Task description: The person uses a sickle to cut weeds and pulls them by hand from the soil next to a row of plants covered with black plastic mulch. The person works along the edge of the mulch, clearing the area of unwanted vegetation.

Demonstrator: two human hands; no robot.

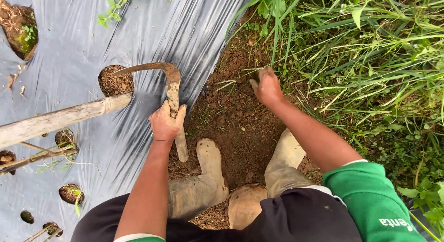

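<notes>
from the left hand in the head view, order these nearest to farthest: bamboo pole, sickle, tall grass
1. Sickle: gripped in the left hand.
2. Bamboo pole: to its left, on the plastic sheet.
3. Tall grass: far right, beyond the right hand.

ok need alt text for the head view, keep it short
Seen from above, a person's left hand grips a curved sickle over grey plastic mulch sheeting, while the right hand reaches into bare soil at the edge of tall grass. Muddy rubber boots stand on the soil, and a bamboo pole lies across the sheeting.
</notes>
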